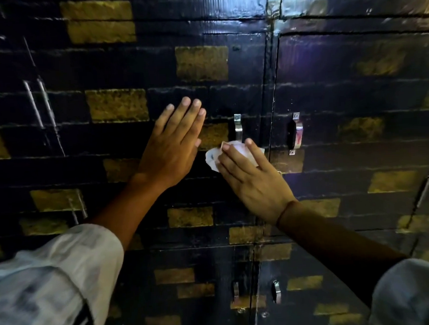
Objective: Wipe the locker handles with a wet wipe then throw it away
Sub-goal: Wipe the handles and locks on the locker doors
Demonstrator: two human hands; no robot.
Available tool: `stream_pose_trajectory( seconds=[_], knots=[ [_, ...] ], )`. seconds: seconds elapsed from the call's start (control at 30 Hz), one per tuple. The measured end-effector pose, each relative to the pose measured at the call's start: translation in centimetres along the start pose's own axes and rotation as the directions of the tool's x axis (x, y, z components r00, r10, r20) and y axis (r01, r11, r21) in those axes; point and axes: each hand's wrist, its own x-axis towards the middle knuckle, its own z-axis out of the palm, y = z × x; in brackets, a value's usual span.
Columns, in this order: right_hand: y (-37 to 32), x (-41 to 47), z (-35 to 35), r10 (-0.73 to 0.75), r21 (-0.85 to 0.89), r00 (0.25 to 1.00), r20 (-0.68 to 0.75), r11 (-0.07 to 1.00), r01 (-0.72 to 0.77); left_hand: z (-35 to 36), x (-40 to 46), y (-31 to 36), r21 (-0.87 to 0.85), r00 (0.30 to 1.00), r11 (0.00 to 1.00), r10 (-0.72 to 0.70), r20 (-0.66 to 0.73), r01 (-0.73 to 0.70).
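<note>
While the left hand (174, 149) lies flat on the black door (209, 187) with its fingers straight and close together, probably to keep the door from swinging under pressure, the right hand (252, 176) grips a crumpled white wipe (214, 157) and presses it round the lower end of the metal handle (238, 128), whose upper part stands bare above the fingers. The wipe sits bunched under the fingertips, which likely lets it wrap the bar rather than skim it. The neighbouring handle (297, 134) on the next door is untouched by either hand, as are two more handles lower down, so wiping seems far from finished
</note>
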Motion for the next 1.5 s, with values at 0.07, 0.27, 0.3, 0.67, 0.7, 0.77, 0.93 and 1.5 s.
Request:
stream_pose_trajectory(
  seconds=[0.07,0.27,0.3,0.67,0.7,0.77,0.93,1.5],
  knots=[
    [-0.1,-0.5,0.5,-0.059,0.015,0.997,-0.044,0.998,0.06,-0.1,0.0,0.0,-0.003,1.0,1.0,-0.002,0.002,0.002],
    [3.9,-1.1,-0.6,0.258,0.597,0.931,-0.26,0.8,-0.055,-0.1,0.3,0.5,-0.021,0.998,0.999,-0.042,-0.04,0.042],
    [4.6,-0.1,-1.2,0.378,0.648,0.888,-0.26,0.75,-0.13,0.0,0.5,0.9,-0.033,0.995,0.997,-0.072,-0.063,0.07],
    [2.7,3.0,-1.7,0.341,0.543,0.928,-0.15,0.813,-0.211,0.6,0.9,2.0,-0.047,0.988,0.993,-0.114,-0.104,0.11],
    [3.0,3.2,-1.8,0.348,0.557,0.926,-0.144,0.802,-0.215,0.6,0.9,2.0,-0.044,0.989,0.993,-0.11,-0.097,0.106],
    [3.4,3.4,-1.9,0.347,0.541,0.927,-0.142,0.811,-0.221,0.7,0.8,1.9,-0.034,0.99,0.994,-0.11,-0.085,0.107],
    [3.4,2.7,-1.5,0.333,0.513,0.913,-0.238,0.841,-0.173,0.5,0.8,1.8,-0.038,0.992,0.994,-0.103,-0.071,0.101],
    [1.2,1.6,0.5,0.427,0.633,0.876,-0.227,0.748,-0.2,0.5,0.6,2.8,-0.082,0.984,0.986,-0.152,-0.093,0.145]
  ],
)
